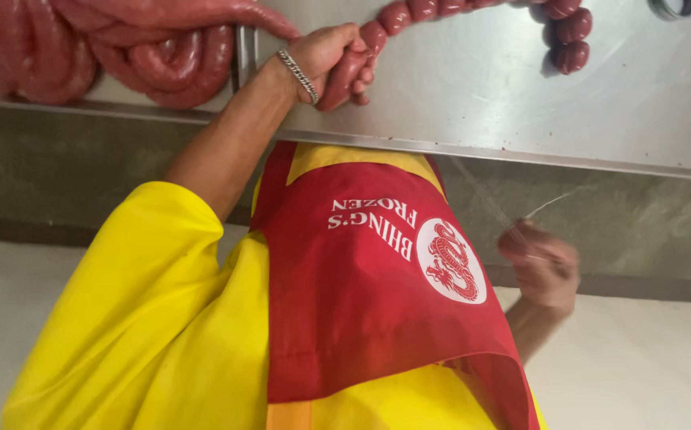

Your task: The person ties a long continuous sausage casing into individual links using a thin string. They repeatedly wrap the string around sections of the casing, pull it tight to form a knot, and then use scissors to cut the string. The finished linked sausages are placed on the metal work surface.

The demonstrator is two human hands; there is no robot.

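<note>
Closest to me is the red apron [377, 295] over a yellow shirt [138, 334], with the steel bench [521, 95] beyond it. My left hand [325, 60], a bracelet [298, 76] on its wrist, sits at the bench edge with its fingers [361, 80] wrapped tight round the sausage [344, 80]. The grip is just where the thick untied coil [146, 56] on the left meets the chain of short links [568, 36] curving off to the right. My right hand [540, 271] is low, off the bench and blurred. A thin string [505, 215] runs up from it toward the bench, and the fingers look closed on it, though I cannot tell how firmly. I judge this to be the tying-off of one link, with the string being drawn taut against the pinch. The next move calls for a steady pinch from the left hand and an even pull, so the casing does not split or slip.
</note>
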